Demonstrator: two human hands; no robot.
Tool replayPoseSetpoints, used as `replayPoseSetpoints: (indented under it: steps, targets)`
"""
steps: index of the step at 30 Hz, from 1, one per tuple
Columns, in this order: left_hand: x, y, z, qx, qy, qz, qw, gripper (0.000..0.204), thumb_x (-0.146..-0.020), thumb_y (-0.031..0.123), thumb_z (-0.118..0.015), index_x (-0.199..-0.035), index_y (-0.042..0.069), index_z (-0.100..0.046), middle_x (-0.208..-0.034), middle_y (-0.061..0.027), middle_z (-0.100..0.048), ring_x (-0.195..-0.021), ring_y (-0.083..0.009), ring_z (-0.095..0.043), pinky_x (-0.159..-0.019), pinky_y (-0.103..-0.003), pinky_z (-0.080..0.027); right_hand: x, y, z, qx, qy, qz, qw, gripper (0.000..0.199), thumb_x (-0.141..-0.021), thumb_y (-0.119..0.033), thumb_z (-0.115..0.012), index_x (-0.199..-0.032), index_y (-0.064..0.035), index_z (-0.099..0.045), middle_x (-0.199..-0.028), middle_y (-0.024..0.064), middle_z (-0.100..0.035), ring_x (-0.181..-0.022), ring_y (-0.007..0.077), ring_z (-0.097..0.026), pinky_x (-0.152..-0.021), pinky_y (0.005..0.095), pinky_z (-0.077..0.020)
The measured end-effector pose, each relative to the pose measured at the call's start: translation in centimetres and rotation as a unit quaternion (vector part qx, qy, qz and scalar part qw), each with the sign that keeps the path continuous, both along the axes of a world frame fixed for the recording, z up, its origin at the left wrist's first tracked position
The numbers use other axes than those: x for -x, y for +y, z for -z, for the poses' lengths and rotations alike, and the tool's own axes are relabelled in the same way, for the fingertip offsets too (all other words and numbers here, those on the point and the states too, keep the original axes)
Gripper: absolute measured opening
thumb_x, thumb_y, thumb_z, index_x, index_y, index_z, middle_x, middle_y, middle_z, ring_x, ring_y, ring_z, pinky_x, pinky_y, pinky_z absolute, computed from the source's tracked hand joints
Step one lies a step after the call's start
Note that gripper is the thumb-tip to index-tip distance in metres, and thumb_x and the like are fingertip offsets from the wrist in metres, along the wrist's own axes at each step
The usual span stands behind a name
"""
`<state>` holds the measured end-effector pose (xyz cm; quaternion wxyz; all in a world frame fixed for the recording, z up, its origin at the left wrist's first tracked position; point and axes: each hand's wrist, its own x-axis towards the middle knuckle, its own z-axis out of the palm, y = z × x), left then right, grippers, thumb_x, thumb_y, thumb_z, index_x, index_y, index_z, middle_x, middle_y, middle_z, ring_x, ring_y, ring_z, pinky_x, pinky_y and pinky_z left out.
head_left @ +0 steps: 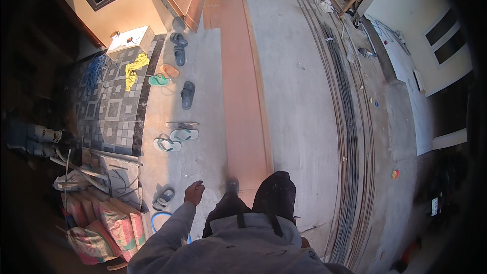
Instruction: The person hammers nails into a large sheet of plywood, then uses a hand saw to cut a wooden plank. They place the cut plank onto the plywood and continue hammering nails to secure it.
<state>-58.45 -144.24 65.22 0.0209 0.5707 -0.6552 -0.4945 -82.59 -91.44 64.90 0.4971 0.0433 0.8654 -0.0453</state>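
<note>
My left hand [194,193] hangs beside my left leg over the concrete, its fingers curled in loosely and nothing visible in them. Only a sliver of skin by my right hip, apparently my right hand [305,242], shows past the grey top; its fingers are hidden. A long reddish-brown board [241,86] with a raised strip along its right edge runs away from my feet. My left sandal [232,186] is at the board's near end. The nearest loose footwear to my left hand is a pair of dark sandals [163,199].
Long thin metal rods [350,122] lie along the right. More sandals [175,140] line the left, beside a tiled porch [122,136] with a yellow cloth [134,71] and a white box [133,40]. Stacked sacks [116,218] and a blue hoop [158,215] are at lower left.
</note>
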Motion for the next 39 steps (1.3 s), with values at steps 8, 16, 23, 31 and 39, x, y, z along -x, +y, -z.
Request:
replayPoseSetpoints:
  steps: [8, 16, 23, 31, 39]
  targets:
    - [10.5, -6.7, 7.8, 0.001, -0.124, -0.017, 0.992, 0.041, -0.087, 0.030, -0.063, -0.119, 0.005, -0.071, -0.102, -0.0171, -0.075, -0.094, -0.0274, -0.072, -0.086, -0.038, -0.055, 22.1, -12.8, 2.0, -0.008, -0.069, -0.045, 0.997, 0.048, -0.092, -0.034, -0.065, -0.121, 0.0033, -0.055, -0.095, 0.0233, -0.071, -0.093, 0.0395, -0.072, -0.079, 0.0471, -0.0587]
    - [30.4, -5.3, 3.8, -0.152, -0.197, 0.000, 0.969, 0.041, -0.083, 0.031, -0.065, -0.116, 0.008, -0.073, -0.117, -0.0207, -0.071, -0.111, -0.0357, -0.067, -0.099, -0.042, -0.052, 54.7, -24.1, -1.0, -0.140, -0.077, -0.247, 0.956, 0.051, -0.093, -0.038, -0.064, -0.123, 0.0024, -0.056, -0.097, 0.0230, -0.071, -0.094, 0.0392, -0.072, -0.081, 0.0465, -0.0580]
    - [47.1, -10.6, 0.1, -0.091, -0.196, -0.020, 0.976, 0.041, -0.082, 0.029, -0.067, -0.118, 0.008, -0.072, -0.113, -0.0223, -0.072, -0.108, -0.0356, -0.069, -0.096, -0.042, -0.054, 78.0, -36.6, -3.9, 0.248, 0.077, 0.209, 0.943, 0.014, -0.095, -0.012, -0.059, -0.103, -0.0070, -0.050, -0.068, 0.0074, -0.055, -0.049, 0.0181, -0.056, -0.040, 0.0348, -0.0477]
    - [62.6, -22.0, 4.6, -0.157, -0.224, -0.008, 0.962, 0.043, -0.084, 0.031, -0.068, -0.120, 0.008, -0.071, -0.116, -0.0199, -0.072, -0.110, -0.0339, -0.069, -0.099, -0.042, -0.053, 92.2, -52.2, -3.4, 0.277, -0.074, 0.176, 0.942, 0.020, -0.095, -0.022, -0.067, -0.098, -0.0074, -0.054, -0.064, 0.0048, -0.057, -0.048, 0.0167, -0.058, -0.040, 0.0329, -0.0490]
    - [80.5, -44.0, 1.4, -0.096, -0.159, -0.058, 0.981, 0.042, -0.087, 0.029, -0.065, -0.122, 0.006, -0.069, -0.116, -0.0206, -0.072, -0.110, -0.0333, -0.069, -0.098, -0.041, -0.053, 103.5, -68.8, -4.6, 0.160, 0.003, -0.013, 0.987, 0.030, -0.093, -0.030, -0.068, -0.095, -0.0005, -0.062, -0.071, 0.0100, -0.065, -0.062, 0.0222, -0.065, -0.057, 0.0392, -0.0504]
